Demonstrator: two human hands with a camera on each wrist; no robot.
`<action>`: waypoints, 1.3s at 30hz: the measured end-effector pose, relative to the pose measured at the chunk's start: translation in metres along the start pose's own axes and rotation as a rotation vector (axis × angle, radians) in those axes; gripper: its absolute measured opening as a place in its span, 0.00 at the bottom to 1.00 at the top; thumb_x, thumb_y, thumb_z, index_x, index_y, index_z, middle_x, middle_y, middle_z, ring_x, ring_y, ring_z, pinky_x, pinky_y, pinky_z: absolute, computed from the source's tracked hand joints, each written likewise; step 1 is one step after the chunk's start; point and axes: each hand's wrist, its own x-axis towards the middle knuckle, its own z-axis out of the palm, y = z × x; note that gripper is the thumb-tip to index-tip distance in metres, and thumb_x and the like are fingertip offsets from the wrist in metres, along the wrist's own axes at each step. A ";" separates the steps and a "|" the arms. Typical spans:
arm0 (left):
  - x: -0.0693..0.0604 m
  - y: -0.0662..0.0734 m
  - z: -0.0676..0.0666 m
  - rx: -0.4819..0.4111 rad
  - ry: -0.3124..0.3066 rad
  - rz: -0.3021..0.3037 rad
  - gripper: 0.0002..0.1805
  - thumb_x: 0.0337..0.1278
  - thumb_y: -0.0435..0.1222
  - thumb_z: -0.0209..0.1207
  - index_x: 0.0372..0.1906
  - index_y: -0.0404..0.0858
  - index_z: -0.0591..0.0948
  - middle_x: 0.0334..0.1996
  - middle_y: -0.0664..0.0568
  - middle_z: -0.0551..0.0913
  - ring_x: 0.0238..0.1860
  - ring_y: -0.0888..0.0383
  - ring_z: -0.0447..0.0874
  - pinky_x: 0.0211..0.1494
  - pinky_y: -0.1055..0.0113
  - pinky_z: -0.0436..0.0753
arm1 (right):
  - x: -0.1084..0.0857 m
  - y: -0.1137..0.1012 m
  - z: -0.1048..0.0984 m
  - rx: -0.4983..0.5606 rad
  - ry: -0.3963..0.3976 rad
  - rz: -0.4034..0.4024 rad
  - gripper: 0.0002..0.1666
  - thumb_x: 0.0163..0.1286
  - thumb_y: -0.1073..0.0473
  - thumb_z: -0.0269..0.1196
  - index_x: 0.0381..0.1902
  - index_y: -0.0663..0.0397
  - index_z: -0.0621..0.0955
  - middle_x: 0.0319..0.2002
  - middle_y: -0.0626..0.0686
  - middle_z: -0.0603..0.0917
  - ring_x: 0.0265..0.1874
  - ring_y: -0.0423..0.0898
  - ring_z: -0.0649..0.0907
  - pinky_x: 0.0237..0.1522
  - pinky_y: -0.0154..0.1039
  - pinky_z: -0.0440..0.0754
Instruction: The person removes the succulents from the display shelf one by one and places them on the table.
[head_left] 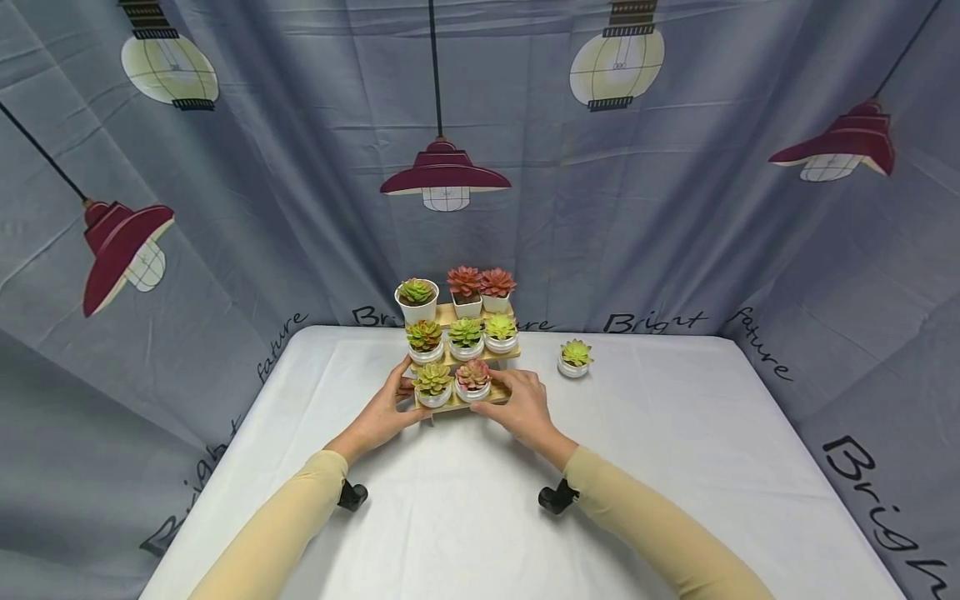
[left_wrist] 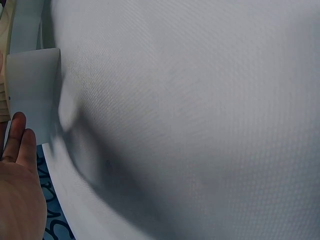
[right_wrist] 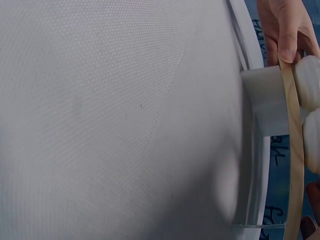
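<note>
A tiered plant stand with wooden shelves (head_left: 453,407) bears several small potted succulents. My left hand (head_left: 384,410) grips the left end of its bottom shelf, thumb at the front edge; in the right wrist view that thumb lies against the wooden board (right_wrist: 295,150). On the same shelf, my right hand (head_left: 525,407) holds the white pot of a pink-tipped succulent (head_left: 473,375) between thumb and fingers. A yellow-green succulent (head_left: 432,378) sits left of it. The left wrist view shows my left fingers beside a white support (left_wrist: 32,90) under the shelf.
One more green succulent in a white pot (head_left: 574,358) stands on the white-covered table (head_left: 675,467), right of the stand. Green and red succulents (head_left: 465,282) fill the upper shelves. A grey-blue curtain (head_left: 600,217) with printed lamps hangs behind the table.
</note>
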 end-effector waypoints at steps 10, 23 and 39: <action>0.000 -0.001 0.000 -0.008 0.003 0.011 0.61 0.57 0.40 0.75 0.84 0.50 0.44 0.61 0.44 0.75 0.66 0.43 0.73 0.74 0.42 0.64 | 0.000 0.000 0.006 -0.019 0.037 -0.018 0.46 0.56 0.35 0.76 0.67 0.53 0.80 0.62 0.55 0.80 0.64 0.56 0.70 0.66 0.57 0.62; -0.001 -0.002 -0.001 -0.004 0.002 0.010 0.61 0.56 0.41 0.76 0.84 0.51 0.44 0.60 0.45 0.75 0.66 0.43 0.73 0.74 0.43 0.65 | 0.002 -0.002 0.010 -0.004 0.035 0.003 0.47 0.55 0.34 0.77 0.68 0.51 0.79 0.61 0.54 0.81 0.64 0.54 0.70 0.66 0.56 0.60; -0.001 -0.001 -0.001 0.013 0.002 0.016 0.62 0.57 0.41 0.75 0.84 0.51 0.43 0.59 0.45 0.74 0.66 0.42 0.73 0.73 0.43 0.66 | 0.006 -0.003 0.014 0.040 0.039 0.046 0.47 0.53 0.37 0.79 0.67 0.51 0.79 0.61 0.53 0.82 0.65 0.54 0.69 0.68 0.55 0.57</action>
